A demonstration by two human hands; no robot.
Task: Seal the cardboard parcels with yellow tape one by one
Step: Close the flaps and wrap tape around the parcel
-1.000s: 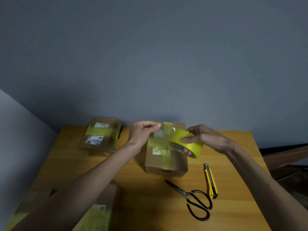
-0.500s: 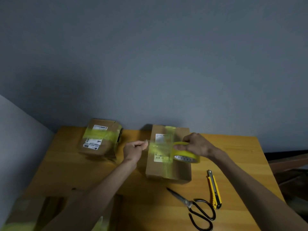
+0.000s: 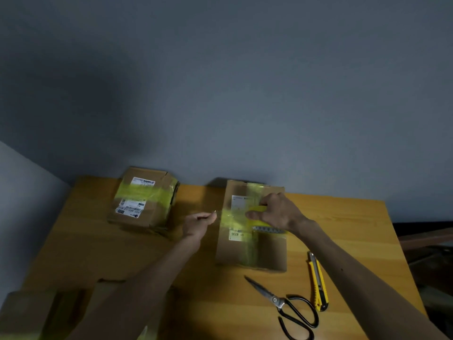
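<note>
- At the near left edge, a cardboard box point(image 3: 27, 312) sat partly out of view. Some yellow showed low on it, but I could not tell whether it was sealed.
- The back-left parcel point(image 3: 144, 200) already carried a yellow band across its top, so I judged that one done.
- Your left hand point(image 3: 198, 223) had its fingers curled, pinching the free end of the tape strip point(image 3: 230, 214) just beside the left edge of the middle parcel point(image 3: 252, 251).
- That middle parcel lay on the table point(image 3: 98, 241) with one strip already running lengthwise down its top. The strip you held stretched crosswise over it and did not look pressed down yet.
- Your right hand point(image 3: 277, 212) gripped the tape roll point(image 3: 257, 209), fingers wrapped over it, on top of that parcel.
- The scissors point(image 3: 286, 305) and the utility knife point(image 3: 318, 283) lay untouched on the table near the parcel's front right corner.
- By my reckoning, this parcel was partway sealed. You had yet to lay the cross strip down, wrap it over the sides and cut it, and the near-left box possibly remained.
</note>
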